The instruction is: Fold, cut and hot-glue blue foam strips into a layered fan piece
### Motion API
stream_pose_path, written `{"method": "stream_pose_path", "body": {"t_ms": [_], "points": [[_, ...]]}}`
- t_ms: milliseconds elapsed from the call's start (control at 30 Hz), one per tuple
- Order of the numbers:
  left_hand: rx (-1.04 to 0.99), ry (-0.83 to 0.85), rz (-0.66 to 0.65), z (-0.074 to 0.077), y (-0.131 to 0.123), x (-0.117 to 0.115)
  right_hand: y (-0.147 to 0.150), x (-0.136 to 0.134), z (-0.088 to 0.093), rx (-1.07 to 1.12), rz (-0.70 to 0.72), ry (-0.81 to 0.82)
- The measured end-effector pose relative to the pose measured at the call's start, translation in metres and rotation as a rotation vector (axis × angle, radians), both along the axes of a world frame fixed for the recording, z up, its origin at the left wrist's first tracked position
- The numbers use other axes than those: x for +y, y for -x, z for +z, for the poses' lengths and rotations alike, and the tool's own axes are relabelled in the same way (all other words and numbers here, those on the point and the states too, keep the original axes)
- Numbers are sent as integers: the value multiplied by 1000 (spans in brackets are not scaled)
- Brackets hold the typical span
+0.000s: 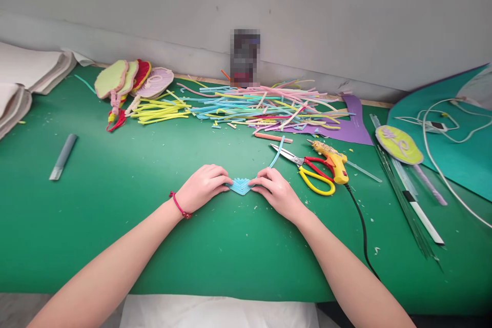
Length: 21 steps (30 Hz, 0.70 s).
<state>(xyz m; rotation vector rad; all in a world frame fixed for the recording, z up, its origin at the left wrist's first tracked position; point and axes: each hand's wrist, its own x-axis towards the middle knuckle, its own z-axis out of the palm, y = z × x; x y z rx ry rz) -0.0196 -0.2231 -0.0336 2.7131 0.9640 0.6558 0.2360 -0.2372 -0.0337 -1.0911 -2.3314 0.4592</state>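
A small light-blue piece of folded pipe cleaner (pixel 240 187), shaped in nested V rows, lies between my hands just above the green table. My left hand (pixel 205 183) pinches its left corner between thumb and fingers. At the opposite corner my right hand (pixel 274 192) grips it the same way. A loose blue pipe-cleaner end (pixel 277 151) sticks up from behind my right hand. Close to that hand lie scissors (pixel 307 164) with red and yellow handles, their blades toward the blue strand, and a yellow glue gun (pixel 332 161).
A heap of coloured pipe cleaners (pixel 261 105) spreads along the back on purple sheet (pixel 355 118). Several fuzzy fans (pixel 134 77) lie back left, another oval one (pixel 400 144) at right by thin wires (pixel 403 205). A black cord (pixel 359 215) runs toward the front edge. A grey stick (pixel 63 157) lies left.
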Motion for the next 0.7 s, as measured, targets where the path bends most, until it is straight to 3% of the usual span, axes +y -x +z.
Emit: {"method": "stream_pose_path", "body": {"t_ms": [700], "points": [[-9,23,13,1,-1,-1,2,-2,-2,13,2,21]]}}
